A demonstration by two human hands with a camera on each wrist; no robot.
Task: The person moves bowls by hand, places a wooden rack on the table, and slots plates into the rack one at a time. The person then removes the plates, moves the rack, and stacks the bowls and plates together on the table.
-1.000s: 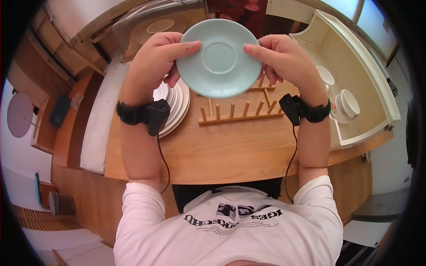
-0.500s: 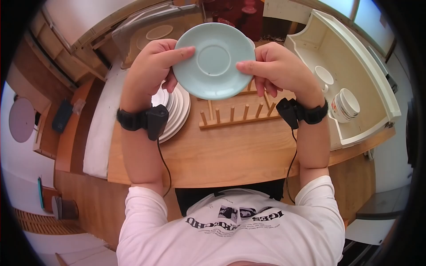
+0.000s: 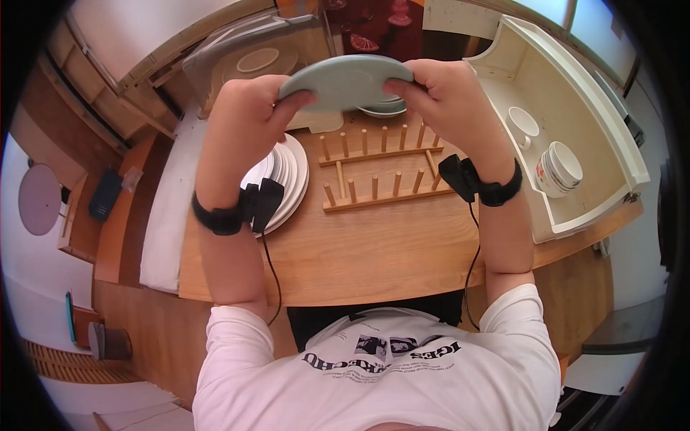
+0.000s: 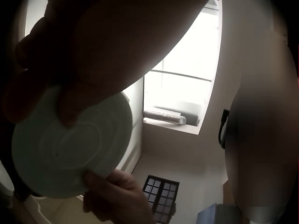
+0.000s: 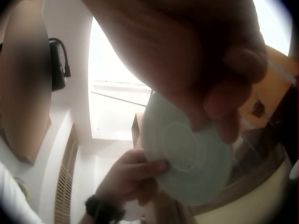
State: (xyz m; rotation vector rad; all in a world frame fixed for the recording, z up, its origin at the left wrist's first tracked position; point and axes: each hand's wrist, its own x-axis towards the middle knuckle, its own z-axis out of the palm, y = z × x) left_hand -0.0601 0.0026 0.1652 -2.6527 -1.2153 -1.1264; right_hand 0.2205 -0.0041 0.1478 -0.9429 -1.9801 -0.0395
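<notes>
A pale blue-green saucer is raised above the far part of the table, tipped so that it shows as a narrow oval in the head view. My left hand pinches one side of its rim, thumb on the near face. The opposite side is pinched by my right hand in the same way. Both wrist views show the saucer's round inner ring. Below it a wooden peg rack stands on the table. White plates lie stacked beside the rack, partly behind my left wrist.
More blue-green dishes sit beyond the rack, partly hidden by the saucer. To the right, a cream open-fronted box holds a white mug and stacked bowls. A transparent cover stands at the back left.
The saucer has tipped from nearly face-on to a shallow angle, with both hands turning along with it. More of the peg rack and the dishes behind it now shows.
</notes>
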